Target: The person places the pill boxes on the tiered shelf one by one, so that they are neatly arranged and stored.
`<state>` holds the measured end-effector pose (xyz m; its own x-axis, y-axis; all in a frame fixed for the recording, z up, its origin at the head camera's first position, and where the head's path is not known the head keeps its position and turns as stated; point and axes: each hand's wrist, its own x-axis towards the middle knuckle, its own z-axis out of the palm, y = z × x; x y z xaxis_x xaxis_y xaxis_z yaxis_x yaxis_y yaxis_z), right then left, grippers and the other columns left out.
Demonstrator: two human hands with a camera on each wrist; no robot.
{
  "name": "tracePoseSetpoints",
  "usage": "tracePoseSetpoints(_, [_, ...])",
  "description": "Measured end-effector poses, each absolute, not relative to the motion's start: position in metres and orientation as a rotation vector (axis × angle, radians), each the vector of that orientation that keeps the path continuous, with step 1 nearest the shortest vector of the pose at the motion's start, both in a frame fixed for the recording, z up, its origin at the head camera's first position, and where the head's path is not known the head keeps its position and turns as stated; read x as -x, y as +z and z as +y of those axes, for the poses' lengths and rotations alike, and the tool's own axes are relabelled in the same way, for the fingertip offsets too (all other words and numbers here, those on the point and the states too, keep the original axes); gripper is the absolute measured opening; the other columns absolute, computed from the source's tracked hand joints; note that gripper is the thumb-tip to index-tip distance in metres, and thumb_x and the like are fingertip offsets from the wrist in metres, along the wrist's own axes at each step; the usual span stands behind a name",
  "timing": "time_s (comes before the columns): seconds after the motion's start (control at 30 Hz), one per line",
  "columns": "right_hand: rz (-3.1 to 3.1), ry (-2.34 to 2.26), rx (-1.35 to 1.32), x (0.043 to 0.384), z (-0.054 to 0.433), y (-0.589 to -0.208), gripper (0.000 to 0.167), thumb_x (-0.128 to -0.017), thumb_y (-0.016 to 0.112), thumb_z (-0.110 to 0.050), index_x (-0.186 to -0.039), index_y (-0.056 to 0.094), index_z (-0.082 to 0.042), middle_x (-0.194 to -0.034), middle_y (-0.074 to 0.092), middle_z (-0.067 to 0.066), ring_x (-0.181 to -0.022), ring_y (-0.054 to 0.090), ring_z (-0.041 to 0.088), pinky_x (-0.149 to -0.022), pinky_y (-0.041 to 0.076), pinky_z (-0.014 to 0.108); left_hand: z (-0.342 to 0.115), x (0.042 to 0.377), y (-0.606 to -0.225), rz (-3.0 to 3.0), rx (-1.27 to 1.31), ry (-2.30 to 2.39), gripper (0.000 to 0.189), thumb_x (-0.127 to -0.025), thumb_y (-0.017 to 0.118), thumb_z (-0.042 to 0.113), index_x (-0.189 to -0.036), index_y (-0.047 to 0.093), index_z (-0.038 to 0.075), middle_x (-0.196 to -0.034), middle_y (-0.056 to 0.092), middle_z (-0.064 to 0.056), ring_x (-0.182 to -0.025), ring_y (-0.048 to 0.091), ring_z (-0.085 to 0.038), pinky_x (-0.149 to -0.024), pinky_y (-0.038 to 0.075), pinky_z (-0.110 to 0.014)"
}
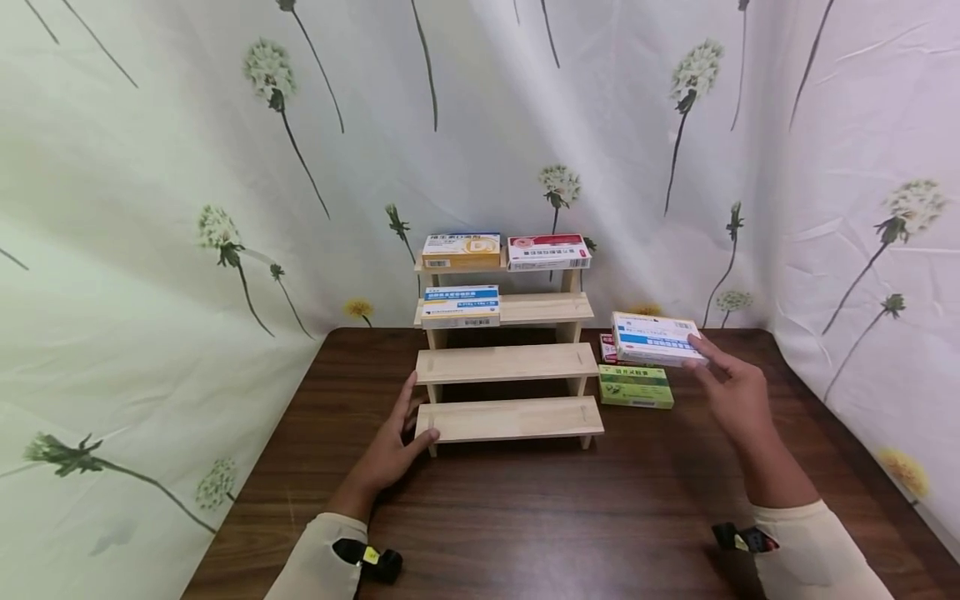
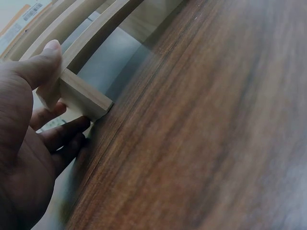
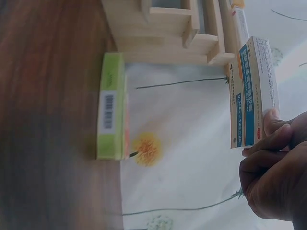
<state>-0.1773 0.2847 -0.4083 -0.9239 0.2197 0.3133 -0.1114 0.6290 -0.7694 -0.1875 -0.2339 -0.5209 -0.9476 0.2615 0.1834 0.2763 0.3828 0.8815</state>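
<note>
A stepped wooden rack (image 1: 510, 363) stands on the table. My left hand (image 1: 393, 442) holds its lower left end, the thumb (image 2: 52, 48) on the bottom step and the other fingers around the side piece. My right hand (image 1: 735, 396) pinches a white and blue medicine box (image 1: 654, 337) by its right end, in the air to the right of the rack. In the right wrist view this box (image 3: 252, 93) is tilted, thumb and fingers at one end. Below it a green medicine box (image 1: 636, 387) lies on the table, with a red and white box (image 1: 607, 348) behind, partly hidden.
On the rack's top step sit an orange and white box (image 1: 461, 250) and a red and white box (image 1: 549, 252). Another white and blue box (image 1: 460, 307) lies on the left of the step below. A flower-printed curtain (image 1: 480, 150) surrounds the brown table (image 1: 510, 517).
</note>
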Motion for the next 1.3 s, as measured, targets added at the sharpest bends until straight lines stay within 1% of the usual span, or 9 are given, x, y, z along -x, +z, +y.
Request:
tracePoseSetpoints(0.07, [-2.463,1.225,0.072,0.181,0.281,-0.405,0.048,-0.109,0.069,-0.026,-0.156,0.059,-0.019,-0.163,0.051,0.009,-0.153,0.052,0.04,-0.117,0.048,0.029,-0.233,0.189,-0.523,-2.598,0.51,-1.663,0.105,-0.106,0.075,0.022,-0.178,-0.001,0.031,-0.174,0.037,-0.027,-0.156,0.046,-0.049,-0.12,0.041,-0.066])
tracePoseSetpoints(0.17, [-2.44,1.266,0.031,0.186,0.274,-0.4,0.047,-0.11,0.068,-0.021,-0.155,0.06,-0.016,-0.164,0.05,0.014,-0.153,0.051,0.043,-0.12,0.047,0.056,-0.232,0.189,-0.525,-2.601,0.518,-1.644,0.104,-0.107,0.074,0.023,-0.178,-0.002,0.032,-0.174,0.037,-0.027,-0.155,0.046,-0.05,-0.119,0.042,-0.067])
tracePoseSetpoints(0.23, [-2.416,1.306,0.006,0.191,0.27,-0.398,0.046,-0.109,0.068,-0.017,-0.154,0.06,-0.013,-0.164,0.05,0.016,-0.154,0.05,0.043,-0.12,0.043,0.064,-0.232,0.19,-0.526,-2.597,0.522,-1.635,0.103,-0.108,0.073,0.022,-0.178,-0.002,0.032,-0.174,0.036,-0.028,-0.155,0.046,-0.052,-0.118,0.043,-0.068])
tracePoseSetpoints(0.43, [-2.372,1.396,-0.05,0.204,0.256,-0.399,0.046,-0.108,0.069,-0.02,-0.153,0.062,-0.013,-0.165,0.051,0.013,-0.158,0.046,0.037,-0.123,0.041,0.061,-0.233,0.189,-0.524,-2.608,0.505,-1.654,0.103,-0.107,0.074,0.024,-0.176,-0.002,0.04,-0.176,0.034,-0.026,-0.157,0.044,-0.05,-0.121,0.041,-0.068])
tracePoseSetpoints(0.57, [-2.373,1.439,-0.066,0.213,0.243,-0.399,0.048,-0.108,0.07,-0.022,-0.155,0.061,-0.018,-0.167,0.049,0.01,-0.158,0.047,0.037,-0.122,0.043,0.06,-0.234,0.189,-0.525,-2.603,0.502,-1.66,0.104,-0.107,0.074,0.023,-0.176,-0.001,0.042,-0.175,0.035,-0.026,-0.156,0.045,-0.051,-0.12,0.041,-0.069])
tracePoseSetpoints(0.7, [-2.354,1.487,-0.079,0.223,0.23,-0.398,0.047,-0.107,0.07,-0.019,-0.154,0.061,-0.02,-0.167,0.052,0.01,-0.154,0.053,0.036,-0.12,0.047,0.057,-0.234,0.19,-0.526,-2.599,0.511,-1.654,0.104,-0.107,0.074,0.024,-0.177,-0.002,0.04,-0.176,0.033,-0.026,-0.158,0.043,-0.05,-0.121,0.039,-0.069])
tracePoseSetpoints(0.8, [-2.309,1.521,-0.109,0.23,0.222,-0.399,0.045,-0.107,0.071,-0.015,-0.151,0.064,-0.016,-0.164,0.056,0.012,-0.152,0.054,0.034,-0.121,0.046,0.055,-0.234,0.19,-0.526,-2.6,0.512,-1.653,0.104,-0.107,0.074,0.024,-0.177,-0.002,0.039,-0.177,0.033,-0.026,-0.158,0.043,-0.05,-0.122,0.038,-0.069])
tracePoseSetpoints(1.03, [-2.304,1.485,-0.15,0.245,0.207,-0.402,0.043,-0.106,0.072,-0.012,-0.149,0.066,-0.011,-0.163,0.054,0.017,-0.156,0.05,0.036,-0.122,0.046,0.056,-0.234,0.19,-0.525,-2.608,0.501,-1.638,0.104,-0.107,0.074,0.023,-0.176,-0.002,0.041,-0.175,0.036,-0.026,-0.156,0.046,-0.049,-0.12,0.042,-0.066])
tracePoseSetpoints(1.3, [-2.288,1.506,-0.173,0.254,0.191,-0.397,0.042,-0.105,0.072,-0.011,-0.147,0.067,-0.009,-0.163,0.053,0.02,-0.156,0.05,0.036,-0.118,0.049,0.05,-0.234,0.188,-0.524,-2.603,0.514,-1.617,0.104,-0.107,0.074,0.022,-0.177,-0.002,0.036,-0.174,0.037,-0.029,-0.155,0.047,-0.05,-0.118,0.044,-0.063])
